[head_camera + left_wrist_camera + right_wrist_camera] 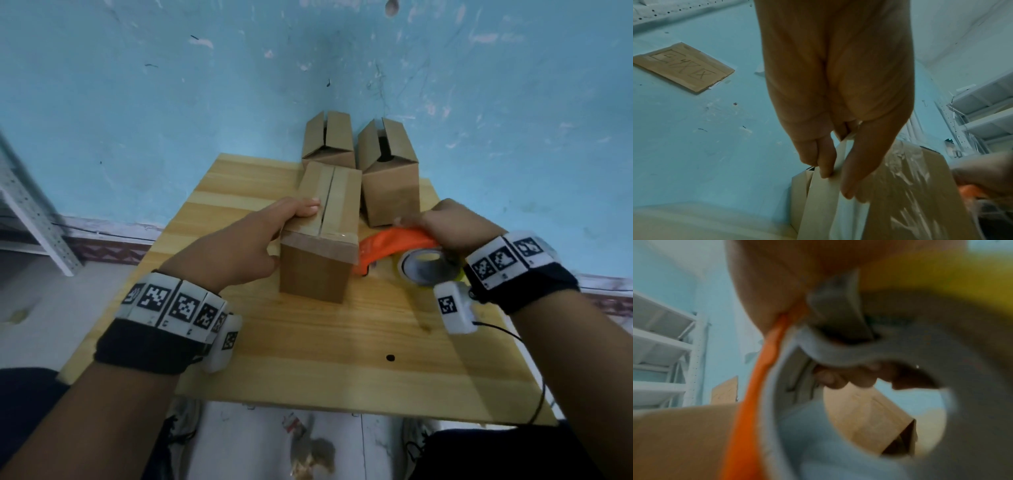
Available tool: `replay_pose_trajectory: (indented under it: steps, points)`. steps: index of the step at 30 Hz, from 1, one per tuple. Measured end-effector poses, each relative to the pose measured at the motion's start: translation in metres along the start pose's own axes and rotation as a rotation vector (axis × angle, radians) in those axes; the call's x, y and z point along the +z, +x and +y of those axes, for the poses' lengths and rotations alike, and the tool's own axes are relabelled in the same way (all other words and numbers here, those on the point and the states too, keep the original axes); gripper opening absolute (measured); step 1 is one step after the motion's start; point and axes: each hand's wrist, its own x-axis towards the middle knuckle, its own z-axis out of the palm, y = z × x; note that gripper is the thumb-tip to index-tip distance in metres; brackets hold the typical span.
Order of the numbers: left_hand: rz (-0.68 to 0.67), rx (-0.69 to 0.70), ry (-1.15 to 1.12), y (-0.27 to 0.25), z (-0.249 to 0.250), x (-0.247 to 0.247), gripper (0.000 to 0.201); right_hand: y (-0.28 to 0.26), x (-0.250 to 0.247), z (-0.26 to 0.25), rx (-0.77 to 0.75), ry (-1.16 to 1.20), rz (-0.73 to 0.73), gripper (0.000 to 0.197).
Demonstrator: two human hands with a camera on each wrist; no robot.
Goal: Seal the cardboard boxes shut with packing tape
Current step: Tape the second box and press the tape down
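A cardboard box [318, 246] stands mid-table with clear tape along its top seam and down its near face. My left hand [260, 236] grips its left side, fingers over the top flap, thumb on the near face. In the left wrist view the fingers [824, 160] lie on the flap and shiny tape covers the box [906, 186]. My right hand [448, 226] holds an orange tape dispenser [394, 245] just right of the box, its tape roll [426, 265] near my wrist. The right wrist view is blurred: the roll [972, 386] fills it, with the orange frame [760, 394] alongside.
Two more cardboard boxes [329, 140] [390, 171] with unsealed top flaps stand at the far edge of the wooden table [308, 353], against a blue wall. White metal shelving [30, 212] stands at the left. A black cable [537, 377] trails off the table's right edge.
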Motion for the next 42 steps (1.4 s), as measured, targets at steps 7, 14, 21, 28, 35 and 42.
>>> replay_pose_trajectory:
  steps: [7,14,21,28,35,42]
  points:
    - [-0.054,-0.012,-0.032,0.0,-0.001,-0.003,0.093,-0.013,0.042,0.028,-0.173,-0.123,0.179,0.047]
    - [0.074,0.001,-0.044,0.002,0.001,0.001,0.082,-0.023,0.051,0.027,-0.218,-0.239,0.21,0.055]
    - [0.126,-0.006,-0.179,-0.001,-0.001,0.007,0.081,-0.033,0.059,0.028,-0.192,-0.343,0.088,0.045]
    - [0.047,0.004,-0.048,-0.005,-0.003,0.008,0.103,-0.033,0.061,0.029,-0.187,-0.31,0.044,0.044]
    - [0.063,0.01,0.072,-0.009,0.0,0.01,0.11,-0.044,0.059,0.023,-0.172,-0.337,-0.092,0.023]
    - [0.082,-0.041,0.061,-0.011,0.003,0.007,0.115,-0.059,0.042,0.004,-0.251,-0.211,0.076,0.04]
